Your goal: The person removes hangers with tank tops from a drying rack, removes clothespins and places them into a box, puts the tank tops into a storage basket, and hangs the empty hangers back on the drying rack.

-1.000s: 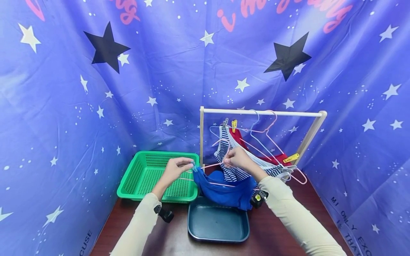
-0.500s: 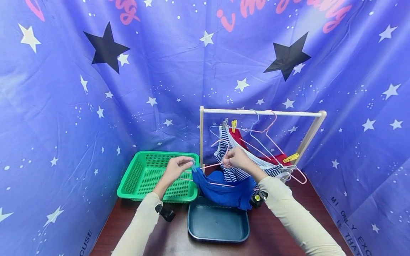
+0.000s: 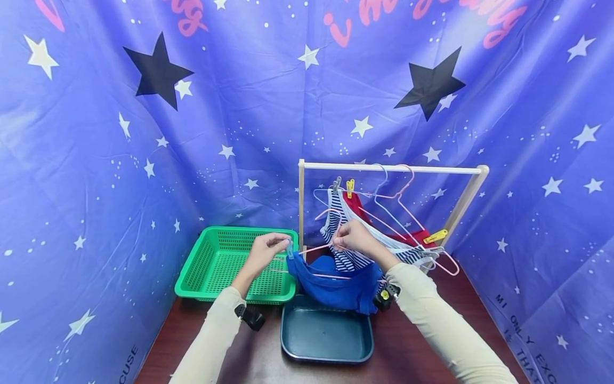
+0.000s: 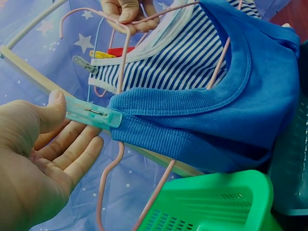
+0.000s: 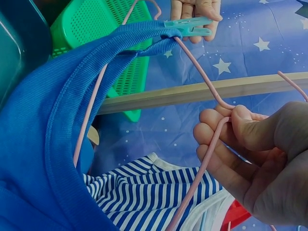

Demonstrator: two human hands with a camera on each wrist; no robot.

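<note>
My left hand (image 4: 43, 144) pinches the end of a light-blue clothespin (image 4: 94, 113) between thumb and fingers. The clothespin's other end sits on the shoulder strap of a blue tank top (image 4: 202, 106), where the strap lies over a pink hanger (image 5: 202, 74). With thumb and fingers my right hand (image 5: 255, 154) grips that hanger at the base of its hook. In the head view the tank top (image 3: 331, 285) droops between my left hand (image 3: 263, 253) and right hand (image 3: 357, 240), above a dark tray (image 3: 326, 354).
A green basket (image 3: 192, 277) stands left of the wooden rack (image 3: 302, 208). On the rack's bar, a blue hanger (image 3: 382, 181) bears a striped top (image 3: 341, 258) and another pink hanger bears a red garment (image 3: 354, 205). Yellow clothespins (image 3: 435, 237) and grey ones (image 3: 337, 184) show on them.
The left hand has shifted slightly, the clothespin turning a little more upright with it on the strap. My right hand and the hanger stay nearly still.
</note>
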